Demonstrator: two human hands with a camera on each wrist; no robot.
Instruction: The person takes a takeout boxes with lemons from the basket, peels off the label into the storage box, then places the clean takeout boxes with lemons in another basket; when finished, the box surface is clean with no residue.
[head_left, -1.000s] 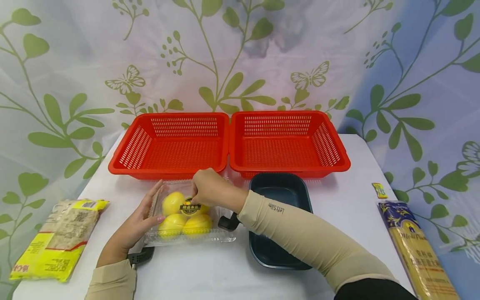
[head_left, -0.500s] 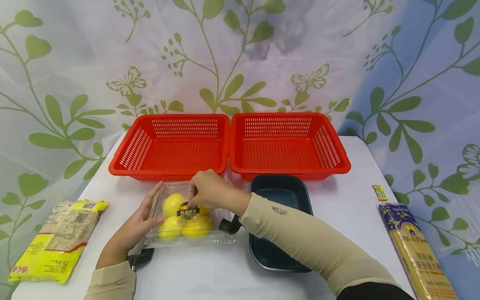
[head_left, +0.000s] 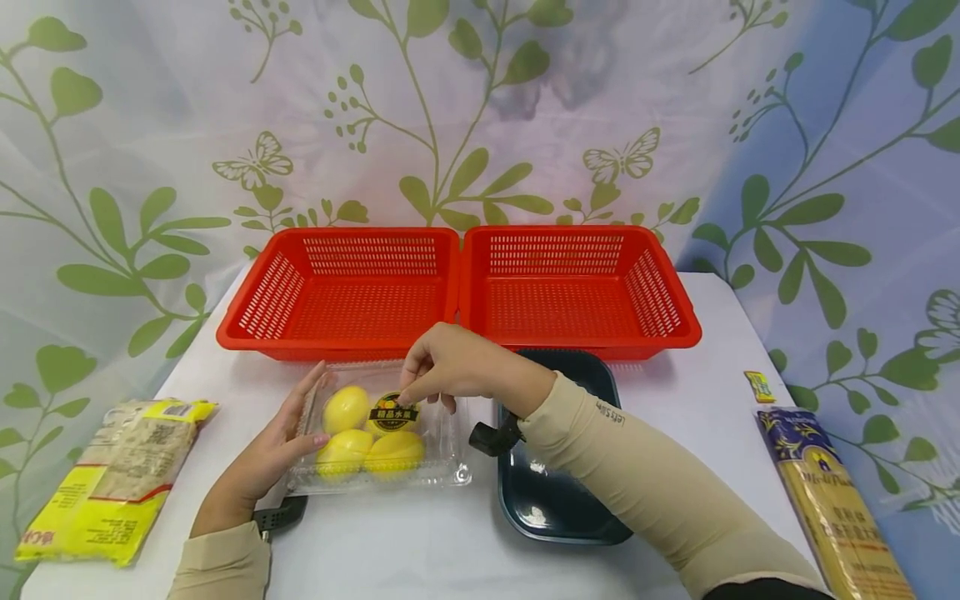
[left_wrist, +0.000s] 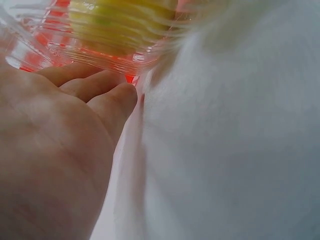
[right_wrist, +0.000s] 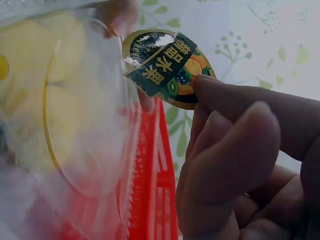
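Note:
A clear plastic box (head_left: 448,477) lies on the white table and holds several yellow fruits (head_left: 343,454). My left hand (head_left: 272,457) rests on its left side, fingers stretched along the edge and thumb on the lid. In the left wrist view the fingertips touch the box's ridged side. My right hand (head_left: 474,367) is over the lid's right half. Between thumb and finger it pinches a round dark sticker (right_wrist: 165,67) with gold trim and fruit pictures. The right wrist view shows the sticker standing off the lid, over its top.
Two red baskets (head_left: 337,346) (head_left: 577,343) stand side by side behind the box. Under my right forearm is a dark blue tray (head_left: 551,508). A yellow bag (head_left: 120,483) lies at far left; a noodle packet (head_left: 832,500) and a small yellow packet (head_left: 759,387) at right.
My right hand has moved right with the sticker, which also shifted right over the fruits. The left hand and the box have stayed in place.

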